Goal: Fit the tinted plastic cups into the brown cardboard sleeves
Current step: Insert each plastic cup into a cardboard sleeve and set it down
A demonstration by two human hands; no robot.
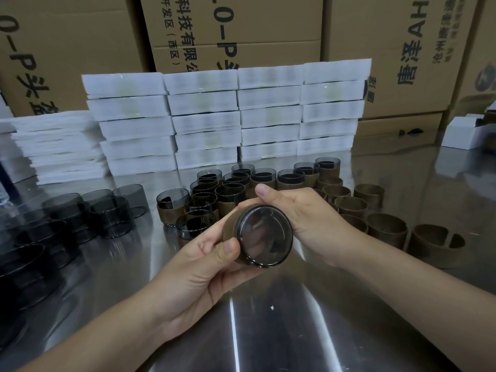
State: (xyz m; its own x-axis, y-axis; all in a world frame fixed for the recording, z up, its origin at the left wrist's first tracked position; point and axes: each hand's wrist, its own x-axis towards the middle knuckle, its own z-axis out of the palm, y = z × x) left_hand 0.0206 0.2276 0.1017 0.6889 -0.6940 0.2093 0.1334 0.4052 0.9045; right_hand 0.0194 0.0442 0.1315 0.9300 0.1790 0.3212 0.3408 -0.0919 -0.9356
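Both hands, left and right, grasp one sleeved cup.

Left hand and right hand bare; forearms bare too (short nails)

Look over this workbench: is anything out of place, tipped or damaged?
Only a small white scrap lies loose on the steel table, nearer the camera than the sleeved cup. Nothing looks spilled or broken.

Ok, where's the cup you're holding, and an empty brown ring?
held cup (pixel 264 234), head view, its clear round base.
empty brown sleeve (pixel 386 234), head view, its outer front wall.
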